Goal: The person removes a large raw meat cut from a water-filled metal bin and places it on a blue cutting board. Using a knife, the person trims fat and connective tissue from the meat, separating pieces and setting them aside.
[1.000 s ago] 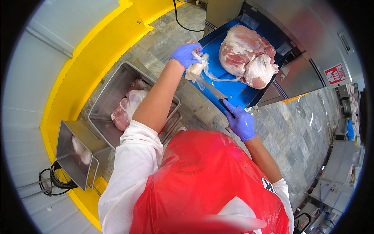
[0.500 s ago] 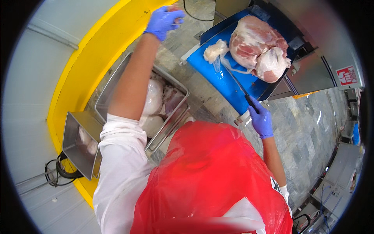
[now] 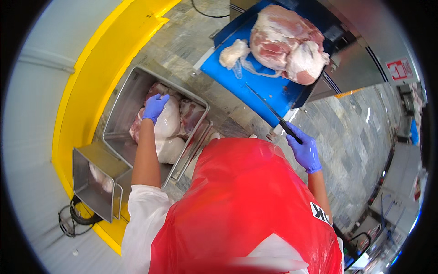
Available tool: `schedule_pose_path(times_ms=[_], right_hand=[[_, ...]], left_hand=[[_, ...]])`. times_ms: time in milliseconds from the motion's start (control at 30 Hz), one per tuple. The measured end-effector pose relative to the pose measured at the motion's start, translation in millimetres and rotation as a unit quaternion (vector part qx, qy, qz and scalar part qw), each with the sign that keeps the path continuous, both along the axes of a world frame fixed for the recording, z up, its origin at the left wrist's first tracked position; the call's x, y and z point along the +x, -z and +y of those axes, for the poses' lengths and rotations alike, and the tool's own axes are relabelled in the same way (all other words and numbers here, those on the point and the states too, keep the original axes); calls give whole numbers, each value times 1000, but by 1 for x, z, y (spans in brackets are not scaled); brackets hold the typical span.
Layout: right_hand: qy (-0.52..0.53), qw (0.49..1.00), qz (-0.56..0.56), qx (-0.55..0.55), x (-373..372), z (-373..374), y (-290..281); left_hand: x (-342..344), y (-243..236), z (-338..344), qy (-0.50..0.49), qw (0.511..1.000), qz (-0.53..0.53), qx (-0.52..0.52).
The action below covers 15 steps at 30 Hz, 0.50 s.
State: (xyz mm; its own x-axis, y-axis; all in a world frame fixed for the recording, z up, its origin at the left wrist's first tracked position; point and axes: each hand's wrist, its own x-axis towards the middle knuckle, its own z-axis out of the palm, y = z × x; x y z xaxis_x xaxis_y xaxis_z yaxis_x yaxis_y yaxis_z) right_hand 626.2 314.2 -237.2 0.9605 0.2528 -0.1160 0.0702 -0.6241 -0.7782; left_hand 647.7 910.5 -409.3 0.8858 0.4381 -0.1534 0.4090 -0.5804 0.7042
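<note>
My left hand (image 3: 155, 108), in a blue glove, reaches into a deep metal bin (image 3: 119, 107) of raw meat. Its curled fingers grip the upper end of a large pale-skinned meat piece (image 3: 168, 119); the fingertips are partly hidden. In my right hand (image 3: 306, 153), also gloved, is a knife (image 3: 276, 114) held by its black handle, its blade lying low over the blue board (image 3: 228, 89). Beyond the blade, a big raw cut of meat (image 3: 280, 41) rests on the board, with a smaller whitish piece (image 3: 234, 52) of fat or skin to its left.
A smaller metal container (image 3: 93, 192) with a pale piece inside stands left of the bin, near a black cable (image 3: 68, 219). A yellow barrier (image 3: 84, 91) runs along the white wall. Metal equipment (image 3: 356, 64) adjoins the board at right. Grey tiled floor (image 3: 346, 132) lies below.
My left hand has come down from the far upper left, where it held a small reddish piece, into the bin. The knife in my right hand has shifted slightly toward me. The view has shifted.
</note>
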Motion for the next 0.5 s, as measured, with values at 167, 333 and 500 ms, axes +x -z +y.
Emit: schedule_pose_path(times_ms=[167,333,500], right_hand=[[31,999,14,-17,-9,-4,-6],[83,996,-15,2,-24,-17,-12],[184,976,18,115,-45,-34,-16]], left_hand=[[74,-71,-117,28,976,-176,-123],[155,-158,-235,225,914,-333,-56],[249,-201,-296,382,812,-395,196]])
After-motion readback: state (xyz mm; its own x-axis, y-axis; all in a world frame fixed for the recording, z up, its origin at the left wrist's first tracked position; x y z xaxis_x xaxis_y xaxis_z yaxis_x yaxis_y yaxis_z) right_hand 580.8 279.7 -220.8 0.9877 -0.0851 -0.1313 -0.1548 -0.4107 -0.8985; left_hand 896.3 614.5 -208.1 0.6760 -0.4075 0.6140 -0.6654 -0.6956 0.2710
